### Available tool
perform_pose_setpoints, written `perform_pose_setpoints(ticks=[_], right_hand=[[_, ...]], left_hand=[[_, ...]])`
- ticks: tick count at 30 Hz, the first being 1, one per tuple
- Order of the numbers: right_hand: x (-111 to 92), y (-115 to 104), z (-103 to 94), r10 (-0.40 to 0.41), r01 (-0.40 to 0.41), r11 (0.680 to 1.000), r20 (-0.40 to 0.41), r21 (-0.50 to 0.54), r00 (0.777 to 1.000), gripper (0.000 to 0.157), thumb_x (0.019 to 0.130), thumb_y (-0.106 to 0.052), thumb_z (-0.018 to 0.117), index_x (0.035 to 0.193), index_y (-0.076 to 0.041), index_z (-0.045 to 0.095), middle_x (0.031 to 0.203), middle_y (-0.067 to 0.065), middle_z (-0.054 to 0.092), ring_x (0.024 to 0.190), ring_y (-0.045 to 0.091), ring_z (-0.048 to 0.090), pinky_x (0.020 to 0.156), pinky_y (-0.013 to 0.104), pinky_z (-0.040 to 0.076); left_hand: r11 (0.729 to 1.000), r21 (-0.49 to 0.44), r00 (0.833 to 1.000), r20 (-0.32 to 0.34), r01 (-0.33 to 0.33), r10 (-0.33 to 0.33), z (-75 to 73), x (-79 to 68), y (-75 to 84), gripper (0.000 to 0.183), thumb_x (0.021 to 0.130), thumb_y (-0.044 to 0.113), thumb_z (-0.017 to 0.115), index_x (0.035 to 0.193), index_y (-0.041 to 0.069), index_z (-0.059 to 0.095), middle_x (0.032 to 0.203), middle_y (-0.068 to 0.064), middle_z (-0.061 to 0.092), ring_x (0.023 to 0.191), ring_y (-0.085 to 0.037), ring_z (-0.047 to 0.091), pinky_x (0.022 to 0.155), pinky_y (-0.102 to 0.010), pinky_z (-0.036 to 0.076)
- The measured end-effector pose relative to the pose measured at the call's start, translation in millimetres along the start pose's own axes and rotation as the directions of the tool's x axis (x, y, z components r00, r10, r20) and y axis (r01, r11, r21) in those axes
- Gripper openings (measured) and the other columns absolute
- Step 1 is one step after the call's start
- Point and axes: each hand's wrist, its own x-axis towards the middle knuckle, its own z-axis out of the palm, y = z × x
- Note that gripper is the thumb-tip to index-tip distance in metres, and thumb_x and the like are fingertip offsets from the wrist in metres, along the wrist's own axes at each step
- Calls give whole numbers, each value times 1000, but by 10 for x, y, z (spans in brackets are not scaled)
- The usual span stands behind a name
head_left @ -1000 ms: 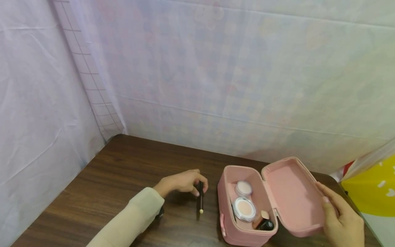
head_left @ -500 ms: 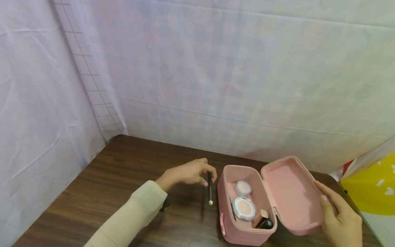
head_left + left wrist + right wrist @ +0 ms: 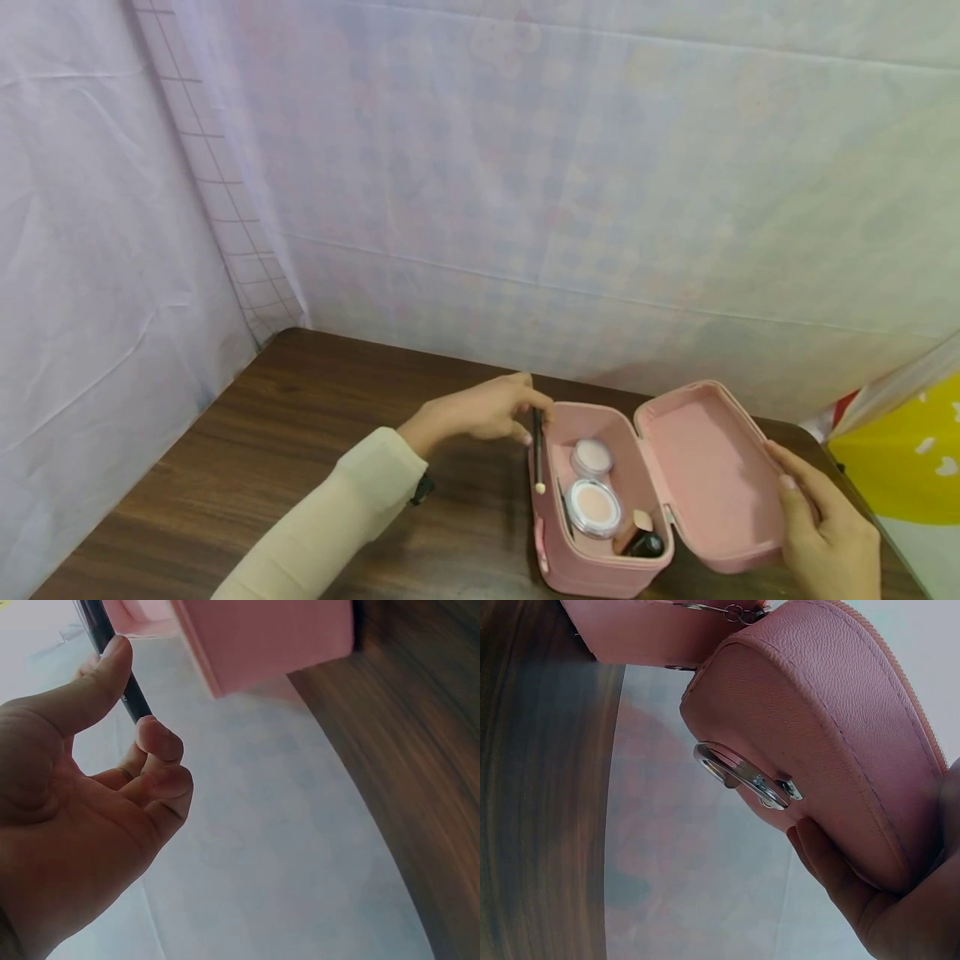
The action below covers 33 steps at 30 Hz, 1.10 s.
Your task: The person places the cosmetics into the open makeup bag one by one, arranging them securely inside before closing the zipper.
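My left hand (image 3: 495, 410) pinches a slim dark makeup brush (image 3: 537, 454) with a pale tip, seen over the left rim of a pink makeup case (image 3: 600, 577). In the left wrist view, thumb and fingers close on the brush's black handle (image 3: 96, 626). My right hand (image 3: 834, 537) grips the outer edge of the case's raised lid (image 3: 720, 475). Inside the case lie a round compact (image 3: 595, 508), a smaller round container (image 3: 592, 457), a black-capped item (image 3: 647, 546) and a thin dark stick along the left wall.
The case stands on a dark wooden table (image 3: 315, 400). A pale patterned cloth (image 3: 480, 208) hangs behind it. At far right is a yellow printed surface (image 3: 900, 467). A metal ring (image 3: 742, 776) sits on the lid's outside.
My left hand has lifted the brush from close over the table and carried it right and away from me to the case's left rim. My right hand keeps hold of the lid.
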Motion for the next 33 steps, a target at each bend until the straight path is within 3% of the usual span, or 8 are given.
perform_pose_setpoints(ticks=[6, 11, 17, 23, 33], right_hand=[[-3, -3, 10, -9, 9, 1000, -10, 7, 1000, 31, 95, -13, 57, 122, -24, 67, 107, -40, 51, 88, -23, 42, 75, 2, 29], [-4, -6, 10, -11, 11, 1000, -11, 5, 1000, 31, 95, -12, 57, 122, -23, 68, 105, -41, 50, 86, -22, 42, 74, 3, 30], [-4, 0, 20, -28, 28, 1000, -13, 13, 1000, 31, 95, -12, 57, 122, -22, 68, 107, -41, 50, 88, -22, 43, 75, 3, 29], [-2, -9, 35, -26, 26, 1000, -13, 14, 1000, 31, 95, -13, 57, 122, -24, 68, 106, -41, 50, 88, -22, 43, 75, 4, 29], [0, -13, 30, -31, 31, 999, -10, 18, 999, 31, 95, -13, 57, 123, -23, 67, 108, -41, 50, 91, -23, 42, 78, 2, 29]], left_hand=[[999, 2, 999, 14, -32, 32, -7, 83, 75, 27, 83, 14, 75, 109, 15, 67, 98, -7, 54, 93, -17, 51, 75, -19, 39], [999, 23, 999, 11, -30, 30, 29, 149, 142, 23, 83, 15, 75, 105, 20, 68, 93, -2, 53, 88, -13, 47, 71, -19, 37], [1000, 14, 1000, 23, 11, -12, 122, 231, 175, 19, 84, 15, 73, 98, 26, 68, 95, 2, 50, 89, -8, 46, 71, -18, 39], [1000, -10, 1000, 27, 3, -3, 200, 238, 203, 20, 82, 13, 75, 93, 26, 65, 95, -2, 51, 91, -14, 49, 68, -17, 40], [1000, 9, 999, 28, 20, -21, 284, 258, 203, 21, 80, 10, 76, 92, 24, 66, 91, 4, 54, 86, -7, 42, 69, -18, 38]])
